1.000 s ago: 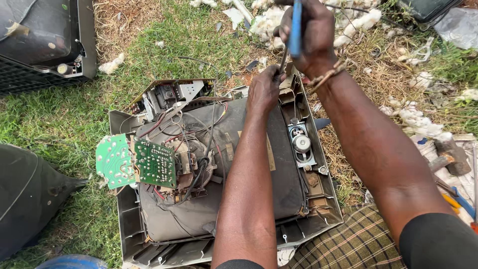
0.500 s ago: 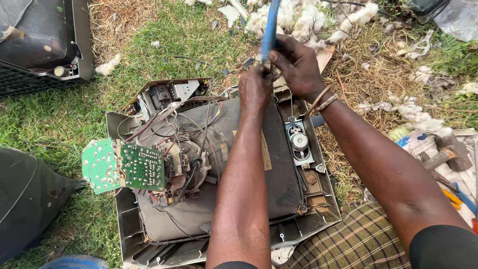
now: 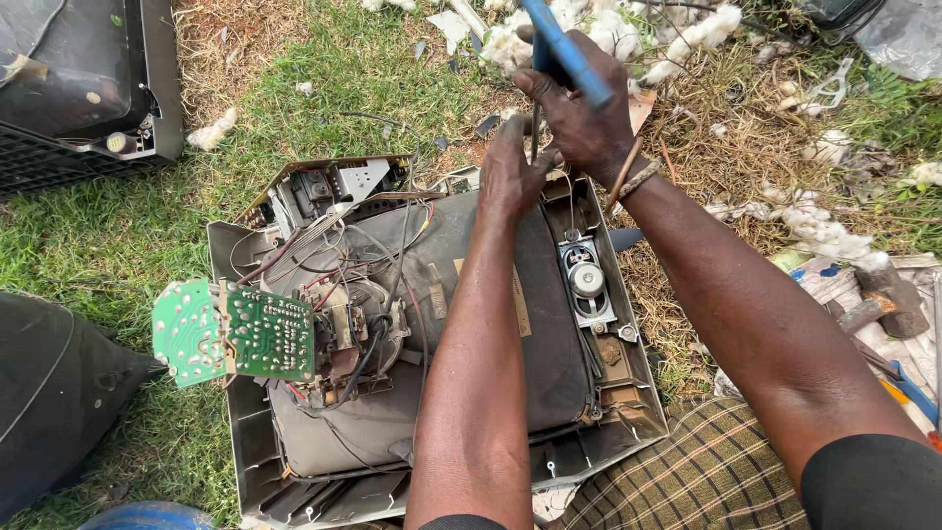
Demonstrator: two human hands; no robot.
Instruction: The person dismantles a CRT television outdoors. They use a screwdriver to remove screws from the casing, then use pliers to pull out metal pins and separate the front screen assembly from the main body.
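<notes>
Lowered, screwdriver (image 3: 561, 54) stands near-upright (tip probably down), both hands gripping.

Outdoor setting, daylight, soft shadows. Ground: green grass (image 3: 98, 245) at left and centre, dry straw-coloured patches (image 3: 726, 167) at top and right. White fluffy scraps (image 3: 687, 39) scattered along upper edge; one small scrap (image 3: 211, 132) lying on grass near dark casing (image 3: 78, 88) at top left. Second dark curved casing (image 3: 49, 393) at left edge, resting on grass. Hammer (image 3: 878, 299) on printed sheet at right edge. Clear plastic bag (image 3: 908, 34) in top right corner. Blue rounded object (image 3: 147, 515) at bottom edge, partly cut off.
</notes>
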